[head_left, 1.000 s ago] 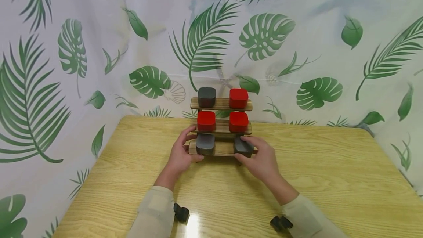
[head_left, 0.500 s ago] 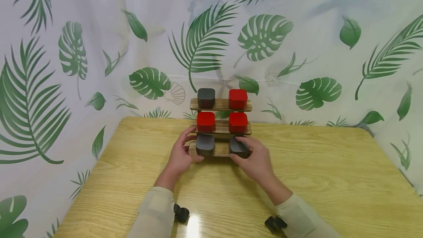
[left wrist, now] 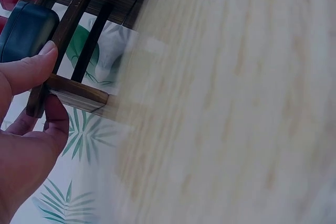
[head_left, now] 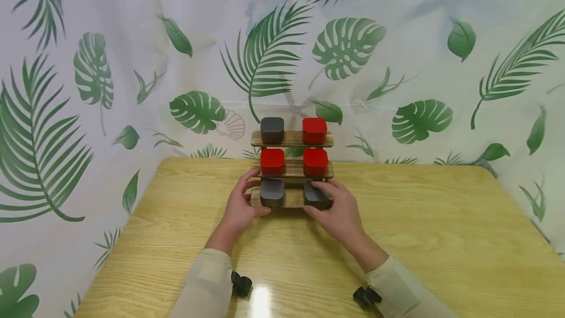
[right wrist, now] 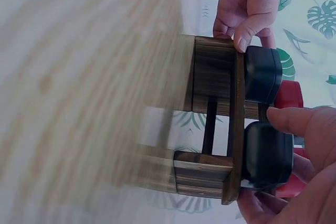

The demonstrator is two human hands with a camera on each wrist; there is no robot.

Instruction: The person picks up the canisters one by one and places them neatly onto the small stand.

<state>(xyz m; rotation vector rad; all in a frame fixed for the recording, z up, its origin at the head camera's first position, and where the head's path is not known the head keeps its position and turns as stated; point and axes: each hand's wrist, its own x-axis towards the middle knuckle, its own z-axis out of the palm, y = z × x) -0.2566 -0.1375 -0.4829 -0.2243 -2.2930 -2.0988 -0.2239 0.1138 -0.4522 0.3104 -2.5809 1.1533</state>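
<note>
both arms wear long pale beige sleeves (head_left: 205, 283) reaching to the wrists. a small black camera unit (head_left: 242, 284) is strapped under each wrist. the hands are bare, without gloves.

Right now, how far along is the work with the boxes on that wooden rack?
Five boxes sit squarely on the three-tier rack. The right hand has its grip on the bottom right grey box, which sits skewed; the left hand steadies the rack. Straightening that box remains.

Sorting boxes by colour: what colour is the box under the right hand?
Dark grey box, on the bottom shelf under the right hand; clearest in the head view.
</note>
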